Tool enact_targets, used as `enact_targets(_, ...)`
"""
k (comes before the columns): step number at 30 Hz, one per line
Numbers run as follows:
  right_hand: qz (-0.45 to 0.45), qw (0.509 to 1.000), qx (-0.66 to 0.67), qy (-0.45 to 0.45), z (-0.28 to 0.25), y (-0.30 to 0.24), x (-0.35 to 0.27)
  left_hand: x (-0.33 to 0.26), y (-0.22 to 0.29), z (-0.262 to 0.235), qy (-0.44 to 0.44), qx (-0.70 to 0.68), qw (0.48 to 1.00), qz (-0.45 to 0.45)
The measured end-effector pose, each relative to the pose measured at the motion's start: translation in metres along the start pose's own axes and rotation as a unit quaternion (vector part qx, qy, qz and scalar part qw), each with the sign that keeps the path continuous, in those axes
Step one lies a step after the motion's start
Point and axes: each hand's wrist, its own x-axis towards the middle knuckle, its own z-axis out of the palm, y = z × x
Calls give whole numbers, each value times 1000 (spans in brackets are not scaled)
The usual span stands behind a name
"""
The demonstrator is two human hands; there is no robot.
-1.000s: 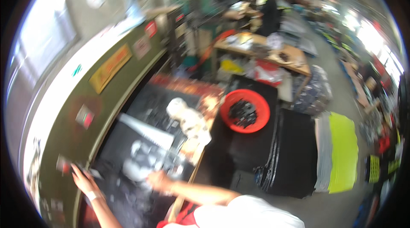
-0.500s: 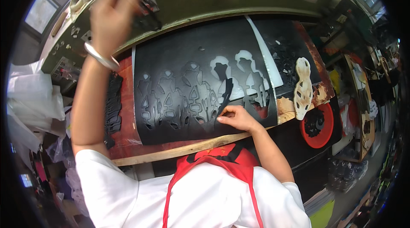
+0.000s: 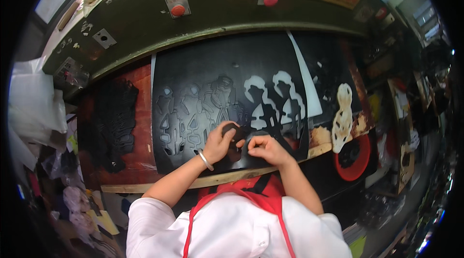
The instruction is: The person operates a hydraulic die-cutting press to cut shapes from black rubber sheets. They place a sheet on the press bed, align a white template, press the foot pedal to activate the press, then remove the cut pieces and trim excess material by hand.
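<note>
Half a second before, the left hand (image 3: 218, 143) had been up in the upper left of the frame, holding a clutch of dark cut pieces against the green machine; now it had come down to the middle of the picture and met the right hand (image 3: 265, 148) on the black sheet (image 3: 208, 72). Both hands sat close together just below centre, nearly touching. The left one, with a thin bangle (image 3: 206, 160) at the wrist, had its fingers curled shut around a small black cut piece (image 3: 234, 133), which showed above the knuckles. The right hand's fingers were bent in a pinch at the lower edge of the sheet; what they pinched I could not make out.

The sheet lay flat across the reddish-brown cutting board (image 3: 137, 127), scored with shoe-part outlines left of the hands and punched clean through right of them, so pale shapes (image 3: 273, 96) showed in a row. A heap of black cut pieces (image 3: 115, 122) lay on the board at centre left, well apart from the hands. A pale cutting die (image 3: 343, 115) rested at centre right, with a red round tray (image 3: 360, 164) just below it. Two red buttons (image 3: 178, 10) stood along the green machine head (image 3: 217, 11) across the top of the frame.
</note>
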Motion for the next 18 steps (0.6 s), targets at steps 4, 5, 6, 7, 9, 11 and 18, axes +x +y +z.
enact_targets(4,-92,910,-379,142,27,-28,-7,16,4,8,47,-246,959,-130)
enact_targets(5,-92,906,-387,144,30,-33,-10,23,7,4,62,-306,938,-149)
enact_targets(6,-74,893,-413,163,31,-38,-11,29,12,1,76,-343,924,-149)
enact_targets(7,-102,886,-423,162,32,-40,-13,39,17,-6,164,-334,916,-149)
enact_targets(9,-8,868,-467,168,32,-43,-20,58,29,-35,312,-314,882,-160)
enact_targets(11,-2,838,-510,194,34,-42,-26,72,41,-74,362,-391,844,-63)
enact_targets(18,-145,812,-487,286,40,-36,9,56,36,-80,125,-358,911,-164)
